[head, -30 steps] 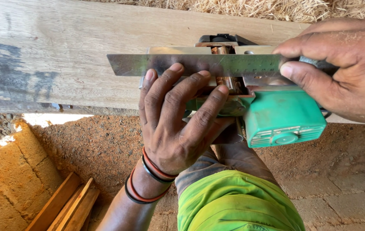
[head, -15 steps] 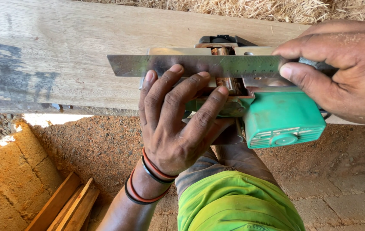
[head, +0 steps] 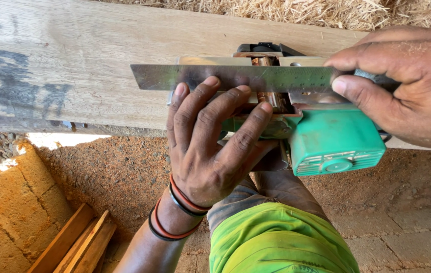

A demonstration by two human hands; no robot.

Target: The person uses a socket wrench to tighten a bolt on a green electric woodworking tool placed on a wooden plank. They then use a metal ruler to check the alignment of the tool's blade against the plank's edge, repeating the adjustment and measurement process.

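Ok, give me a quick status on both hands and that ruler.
Left hand fingers pressing steel ruler flat across upturned green power planer. Right hand pinching ruler's right end. Planer rests on wooden beam; nothing blocking the ruler.

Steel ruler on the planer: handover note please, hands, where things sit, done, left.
Left hand: fingertips pressing the steel ruler against the upturned green electric planer.
Right hand: pinching the ruler's right end between thumb and fingers.
Planer rests sole-up on the wooden plank.
Done: ruler laid flat across the planer's sole, over the cutter opening.
Left: reading the ruler against the sole; no result is visible.
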